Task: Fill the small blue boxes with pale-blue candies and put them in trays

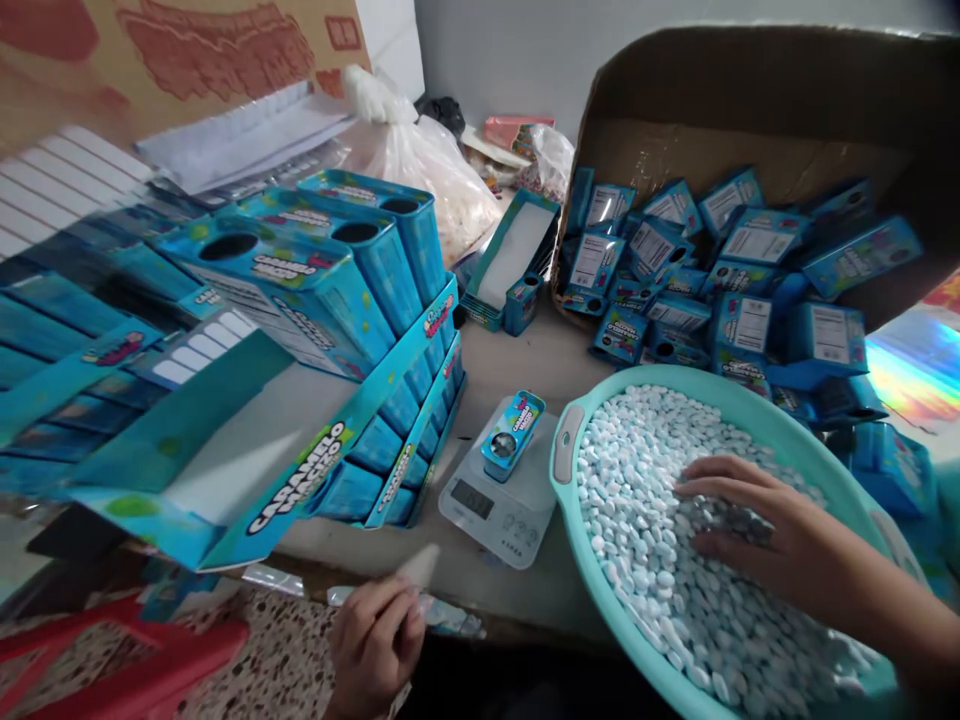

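My right hand [780,540] is in a turquoise basin [600,560] of small white and pale blue candies [637,470]. Its fingers curve around a shadowed clump of candies, partly hidden under the palm. At the table's front edge, my left hand [379,640] is closed, and a pale pointed piece [420,568] sticks out above its fingers; I cannot make out what it is. Between the hands, a blue candy tin [514,436] rests on a white kitchen scale [517,530]. A round dark opening shows in the tin's top; the scale's digits are blurred.
On the left stand stacked blue display trays [300,490] with several tins [300,270]. A tipped cardboard box [645,110] spills many blue tins at the right. Behind are an empty tray [517,250] and a tied plastic bag [420,170]. Red plastic furniture [165,660] stands below left.
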{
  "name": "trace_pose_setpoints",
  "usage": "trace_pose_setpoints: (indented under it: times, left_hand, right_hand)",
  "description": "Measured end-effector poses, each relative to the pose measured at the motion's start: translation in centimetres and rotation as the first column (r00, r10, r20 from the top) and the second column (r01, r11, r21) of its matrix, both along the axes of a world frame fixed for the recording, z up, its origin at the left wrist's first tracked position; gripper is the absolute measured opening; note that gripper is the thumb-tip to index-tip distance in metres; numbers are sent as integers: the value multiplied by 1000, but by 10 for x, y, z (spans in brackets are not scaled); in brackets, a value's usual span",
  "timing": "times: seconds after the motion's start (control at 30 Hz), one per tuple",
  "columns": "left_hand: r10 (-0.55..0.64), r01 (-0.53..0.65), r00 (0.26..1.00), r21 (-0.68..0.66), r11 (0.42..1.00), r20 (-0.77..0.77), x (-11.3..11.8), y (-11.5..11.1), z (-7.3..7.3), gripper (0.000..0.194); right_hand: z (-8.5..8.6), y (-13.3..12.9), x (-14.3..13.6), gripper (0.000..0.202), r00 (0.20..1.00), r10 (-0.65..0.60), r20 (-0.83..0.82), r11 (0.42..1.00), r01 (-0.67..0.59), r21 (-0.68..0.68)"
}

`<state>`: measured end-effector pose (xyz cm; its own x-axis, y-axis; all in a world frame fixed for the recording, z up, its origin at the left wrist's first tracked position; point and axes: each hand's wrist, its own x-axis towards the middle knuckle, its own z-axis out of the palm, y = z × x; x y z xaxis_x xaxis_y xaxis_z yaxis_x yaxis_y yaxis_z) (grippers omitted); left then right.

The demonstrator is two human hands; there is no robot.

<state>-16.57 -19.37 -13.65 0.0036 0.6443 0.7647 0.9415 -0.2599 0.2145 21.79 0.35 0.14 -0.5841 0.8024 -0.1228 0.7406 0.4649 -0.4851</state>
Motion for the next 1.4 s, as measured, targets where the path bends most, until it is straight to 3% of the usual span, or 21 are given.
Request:
trace_pose_setpoints:
  times: [0.13,0.23,0.33,0.47,0.53,0.6,0.67,0.73,0.9,1.03,1.17,1.27,1.33,1.4]
  left_hand:
    - [-65,68,991,-26,997,117,25,18,49,27]
    - [-186,185,982,16,983,35,47,51,87,35]
    - [-127,121,982,52,991,137,61,93,106,57]
    - [-78,111,901,-53,992,427,61,127,102,97]
    - [-123,137,834,14,990,538,55,131,98,87]
    - [-166,145,750,86,986,640,49,131,96,59]
    - [-171,181,656,67,981,735,44,132,97,37]
    - [-135,246,578,-14,969,805,41,135,101,30]
    - [-82,333,522,-114,936,849,38,146,102,34]
    - [-63,481,461,-189,856,885,39,149,96,57]
    - [-93,605,466,-241,759,880,42,153,91,87]
    - [-134,692,456,-256,675,880,43,160,87,94]
    - [-156,691,522,-309,654,838,44,163,85,86]
    - [-183,614,652,-371,697,736,44,160,90,79]
  right_hand:
    - [3,11,-4,33,997,0,-71,997,-6,-80]
    - [1,15,-4,34,994,2,-106,995,-12,-100]
    - [-2,14,-3,34,991,7,-131,996,-19,-89]
    - [-3,9,-2,32,987,-11,-161,996,-3,-87]
    - [0,6,-2,29,985,-26,-168,996,11,-86]
    - [3,5,-2,26,984,-37,-176,996,21,-91]
    - [6,4,-3,24,982,-40,-183,994,21,-104]
    - [8,4,-3,22,982,-38,-184,992,14,-126]
    - [13,7,-3,20,988,-39,-150,986,13,-166]
    - [16,7,-4,20,994,-42,-100,983,24,-180]
    - [16,7,-5,19,996,-20,-91,987,5,-159]
    - [11,7,-4,20,996,-6,-91,993,-4,-119]
    - [7,5,-2,23,994,-34,-103,996,26,-81]
    - [2,4,-1,29,989,-84,-121,996,79,-47]
